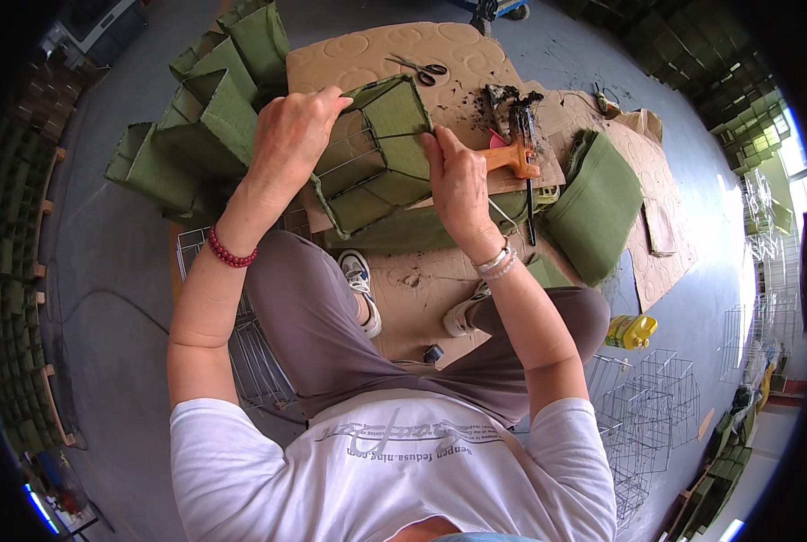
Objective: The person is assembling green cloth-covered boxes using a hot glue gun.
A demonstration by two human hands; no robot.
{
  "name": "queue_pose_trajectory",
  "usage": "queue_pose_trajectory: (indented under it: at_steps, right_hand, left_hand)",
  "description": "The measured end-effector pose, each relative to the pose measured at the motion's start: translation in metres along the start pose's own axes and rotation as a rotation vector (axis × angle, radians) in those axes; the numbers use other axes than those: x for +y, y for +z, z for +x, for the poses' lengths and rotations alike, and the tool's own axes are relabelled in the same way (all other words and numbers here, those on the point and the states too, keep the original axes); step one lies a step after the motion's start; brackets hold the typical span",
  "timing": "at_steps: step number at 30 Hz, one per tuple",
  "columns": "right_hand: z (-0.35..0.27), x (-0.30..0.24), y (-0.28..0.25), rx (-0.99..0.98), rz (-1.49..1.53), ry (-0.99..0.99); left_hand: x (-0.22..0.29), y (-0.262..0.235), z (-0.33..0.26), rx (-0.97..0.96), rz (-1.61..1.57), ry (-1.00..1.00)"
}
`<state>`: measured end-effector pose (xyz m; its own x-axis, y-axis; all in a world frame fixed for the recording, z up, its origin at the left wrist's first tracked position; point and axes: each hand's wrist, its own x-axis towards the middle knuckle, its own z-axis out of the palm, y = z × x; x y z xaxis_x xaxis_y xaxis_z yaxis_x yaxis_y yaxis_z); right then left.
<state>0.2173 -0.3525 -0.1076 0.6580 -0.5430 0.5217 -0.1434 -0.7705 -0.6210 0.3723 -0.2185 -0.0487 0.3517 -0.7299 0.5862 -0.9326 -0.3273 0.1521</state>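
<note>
Clearly, in the head view both hands are fitting green felt over a wire basket frame held above the lap. The left hand is closed on the frame's upper left rim, fingers curled over the fabric edge; the right hand presses the cloth against the frame's right side, though whether it pinches the edge I cannot tell. Just beyond the right hand lies an orange-handled glue gun, with scissors farther off on the cardboard. Likely the covering step; next calls for fixing the loose edge.
</note>
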Motion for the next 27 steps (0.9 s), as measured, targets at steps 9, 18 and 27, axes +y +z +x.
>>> queue_pose_trajectory:
  at_steps: [9,18,27]
  right_hand:
    - [0.026,-0.016,0.001,-0.001,0.044,0.019]
    - [0.040,-0.011,0.018,-0.050,-0.010,0.075]
    - [0.096,-0.010,0.015,0.179,-0.190,-0.877]
  left_hand:
    - [-0.010,-0.009,0.016,-0.076,-0.087,0.027]
    - [-0.011,0.005,0.022,-0.116,0.088,0.051]
    - [-0.003,0.002,0.023,-0.103,0.122,0.069]
